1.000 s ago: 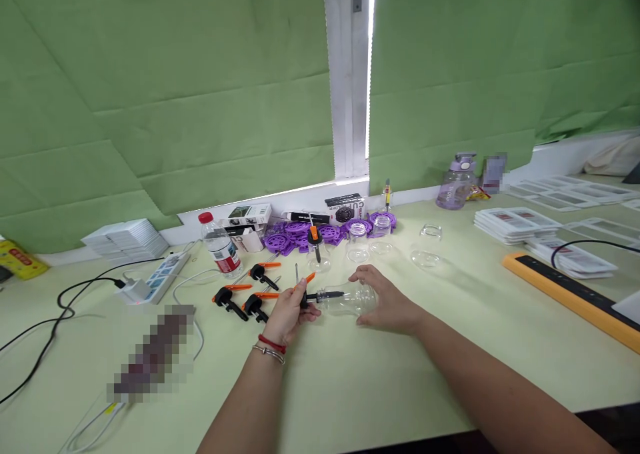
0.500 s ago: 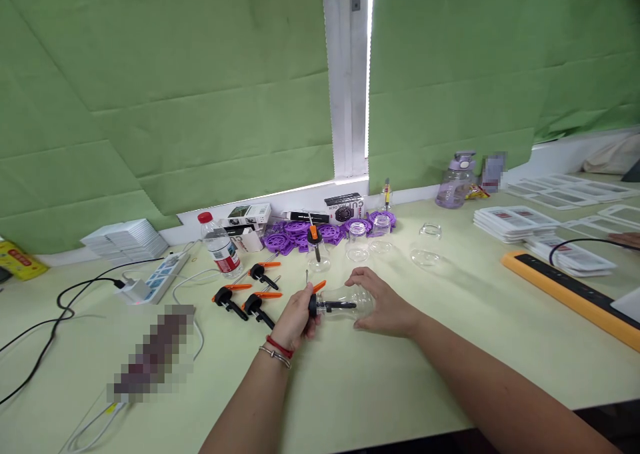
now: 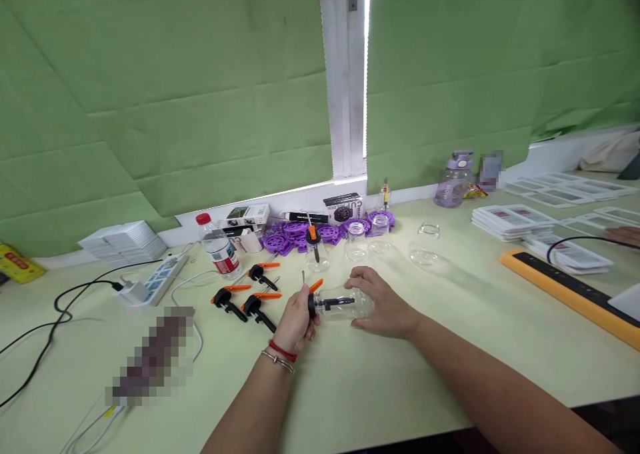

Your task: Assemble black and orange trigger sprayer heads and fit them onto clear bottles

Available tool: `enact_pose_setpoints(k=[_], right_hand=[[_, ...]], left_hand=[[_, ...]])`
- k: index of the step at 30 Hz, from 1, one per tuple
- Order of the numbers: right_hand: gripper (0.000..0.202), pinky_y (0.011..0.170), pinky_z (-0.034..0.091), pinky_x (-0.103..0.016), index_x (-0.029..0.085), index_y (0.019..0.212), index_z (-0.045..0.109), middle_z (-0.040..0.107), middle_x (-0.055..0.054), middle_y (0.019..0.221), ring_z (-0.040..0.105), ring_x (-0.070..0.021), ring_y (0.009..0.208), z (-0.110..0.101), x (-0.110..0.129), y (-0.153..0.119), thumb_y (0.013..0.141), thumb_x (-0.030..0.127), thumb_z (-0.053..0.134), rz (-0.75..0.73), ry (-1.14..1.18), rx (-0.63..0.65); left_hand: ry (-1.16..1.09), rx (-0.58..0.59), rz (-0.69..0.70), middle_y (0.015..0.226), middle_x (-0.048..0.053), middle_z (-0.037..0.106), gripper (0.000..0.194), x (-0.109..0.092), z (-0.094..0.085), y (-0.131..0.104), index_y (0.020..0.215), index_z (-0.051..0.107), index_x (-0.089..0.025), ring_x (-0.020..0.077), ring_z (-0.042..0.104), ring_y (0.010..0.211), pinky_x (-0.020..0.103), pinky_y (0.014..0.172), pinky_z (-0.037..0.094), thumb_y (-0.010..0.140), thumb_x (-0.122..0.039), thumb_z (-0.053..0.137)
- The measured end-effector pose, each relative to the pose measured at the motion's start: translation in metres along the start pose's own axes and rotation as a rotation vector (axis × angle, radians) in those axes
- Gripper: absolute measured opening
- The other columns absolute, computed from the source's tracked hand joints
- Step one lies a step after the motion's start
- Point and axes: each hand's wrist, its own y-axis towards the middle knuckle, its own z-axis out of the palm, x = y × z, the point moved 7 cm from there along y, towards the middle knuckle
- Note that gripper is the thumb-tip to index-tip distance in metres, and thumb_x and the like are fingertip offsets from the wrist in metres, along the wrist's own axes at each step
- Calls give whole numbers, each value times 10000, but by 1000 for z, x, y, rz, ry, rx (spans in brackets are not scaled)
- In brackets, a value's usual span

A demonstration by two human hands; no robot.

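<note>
My left hand (image 3: 296,313) is closed round a black dispenser top (image 3: 312,305) with an orange lever (image 3: 316,285) and a thin metal spout. That top sits at the mouth of a clear glass bottle (image 3: 357,302) lying sideways above the table, its black stem inside. My right hand (image 3: 383,302) grips the bottle's rounded base. Several similar tops (image 3: 257,305) lie to the left. Beyond my hands stands a glass bottle with an orange and black top (image 3: 313,241). More clear glass bottles (image 3: 429,244) stand without tops to its right.
Purple slotted plastic parts (image 3: 327,234) and small boxes (image 3: 247,214) line the wall. A red-capped water bottle (image 3: 219,249), a power strip (image 3: 160,277) and cables are at left. At right are a yellow-black power strip (image 3: 565,291), card stacks (image 3: 513,221) and another person's hand (image 3: 625,234).
Both hands keep their grip on the bottle and top, with only a very slight shift. The whole view has moved a little.
</note>
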Motion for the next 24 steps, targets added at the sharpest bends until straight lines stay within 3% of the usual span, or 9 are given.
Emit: enact_pose_setpoints(k=[5, 13, 18, 24], right_hand=[[606, 961, 397, -398, 230, 1110, 523, 417, -90, 1158, 450, -250, 1099, 4, -6, 0, 543, 201, 736, -8, 18, 7], [735, 982, 382, -421, 250, 1153, 536, 422, -83, 1211, 465, -267, 1119, 7, -26, -3, 486, 347, 830, 169, 188, 72], [867, 971, 391, -410, 232, 1275, 405, 459, -102, 1206, 467, -260, 1137, 17, -45, -8, 529, 378, 823, 334, 431, 102], [711, 853, 444, -375, 225, 1167, 438, 498, -61, 1066, 522, -212, 959, 24, -54, -11, 581, 419, 791, 441, 558, 114]], left_hand=[[8, -16, 8, 399, -48, 472, 556, 1, 1, 0, 728, 505, -178, 66, 254, 228, 210, 292, 202, 789, -695, 309], [18, -3, -33, 369, -66, 434, 504, 2, 6, -2, 666, 467, -192, 58, 239, 229, 215, 301, 176, 740, -689, 428], [20, 3, -41, 361, -66, 420, 488, 4, 7, 0, 641, 458, -190, 56, 234, 229, 218, 300, 153, 745, -667, 430], [5, 6, -33, 352, -65, 419, 473, 3, 9, -2, 623, 434, -198, 58, 229, 227, 213, 294, 154, 752, -653, 442]])
